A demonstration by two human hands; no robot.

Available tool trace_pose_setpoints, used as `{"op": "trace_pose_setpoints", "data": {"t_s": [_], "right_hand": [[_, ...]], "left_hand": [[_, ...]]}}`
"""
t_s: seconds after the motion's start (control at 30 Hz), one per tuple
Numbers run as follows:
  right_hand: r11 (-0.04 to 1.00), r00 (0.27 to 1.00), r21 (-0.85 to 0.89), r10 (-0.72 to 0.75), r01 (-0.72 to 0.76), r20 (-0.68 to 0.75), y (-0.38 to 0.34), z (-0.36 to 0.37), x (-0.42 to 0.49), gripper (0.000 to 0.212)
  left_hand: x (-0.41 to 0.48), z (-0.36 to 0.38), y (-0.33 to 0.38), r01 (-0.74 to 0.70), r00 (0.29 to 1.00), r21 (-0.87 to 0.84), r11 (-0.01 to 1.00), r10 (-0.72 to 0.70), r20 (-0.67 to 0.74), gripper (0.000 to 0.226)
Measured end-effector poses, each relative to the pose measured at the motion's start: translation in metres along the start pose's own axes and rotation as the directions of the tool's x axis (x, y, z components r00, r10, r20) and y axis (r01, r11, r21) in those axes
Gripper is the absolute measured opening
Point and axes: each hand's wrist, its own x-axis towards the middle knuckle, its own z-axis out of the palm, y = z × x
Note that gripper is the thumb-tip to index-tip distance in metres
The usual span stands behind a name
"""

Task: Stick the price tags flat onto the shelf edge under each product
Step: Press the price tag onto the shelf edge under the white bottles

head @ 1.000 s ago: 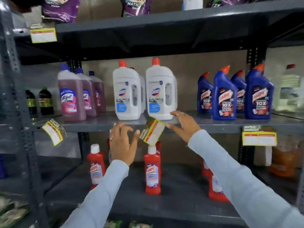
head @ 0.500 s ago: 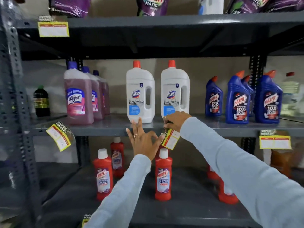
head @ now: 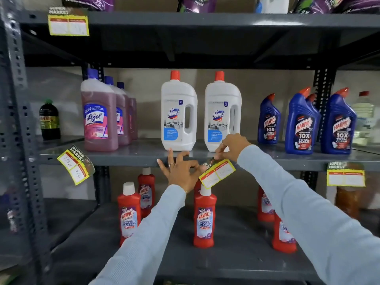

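A yellow and red price tag (head: 218, 175) hangs tilted at the grey middle shelf edge (head: 133, 160), below the two white Domex bottles (head: 178, 114). My right hand (head: 231, 148) pinches the tag's top right corner against the edge. My left hand (head: 181, 171) holds the tag's left end between thumb and fingers. Another tag (head: 75, 164) hangs crooked at the shelf's left under the pink Lizol bottles (head: 98, 118). Two more tags sit straight, one (head: 345, 175) under the blue Harpic bottles (head: 302, 124) and one (head: 68, 22) on the top shelf edge.
Red Harpic bathroom cleaner bottles (head: 204, 219) stand on the lower shelf right below my hands. A perforated grey upright (head: 18, 120) runs down the left. Purple pouches (head: 195, 4) sit on the top shelf. A dark bottle (head: 49, 120) stands at far left.
The view has shifted closer to the shelf. The tag swung from steeply tilted toward level. My right hand moved to its top corner and my left hand closed onto its left end.
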Motion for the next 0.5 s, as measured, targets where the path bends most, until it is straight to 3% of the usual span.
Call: {"op": "trace_pose_setpoints", "data": {"t_s": [0.1, 0.17, 0.23, 0.33, 0.5], "right_hand": [[0.979, 1.000, 0.203, -0.001, 0.000, 0.007, 0.018, 0.008, -0.018, 0.027], [0.984, 1.000, 0.180, -0.002, 0.000, 0.008, 0.030, 0.024, -0.035, 0.032], [0.999, 0.999, 0.037, -0.007, 0.009, -0.052, 0.033, 0.040, -0.049, 0.024], [1.000, 0.991, -0.027, 0.000, -0.004, -0.135, 0.025, 0.044, -0.053, 0.014], [0.961, 0.982, 0.250, 0.152, -0.120, -0.110, 0.020, 0.037, -0.035, 0.020]], "left_hand": [[-0.006, -0.007, -0.005, -0.118, 0.993, 0.032, 0.992, 0.117, 0.031, 0.017], [-0.016, -0.005, -0.007, -0.251, 0.968, 0.151, 0.956, 0.245, 0.054, 0.018], [-0.022, -0.001, -0.008, -0.316, 0.949, 0.245, 0.916, 0.307, 0.079, 0.019], [-0.016, -0.003, -0.013, -0.348, 0.937, 0.269, 0.898, 0.342, 0.072, 0.019], [0.009, -0.020, -0.011, -0.309, 0.948, 0.141, 0.941, 0.293, 0.121, 0.026]]}}
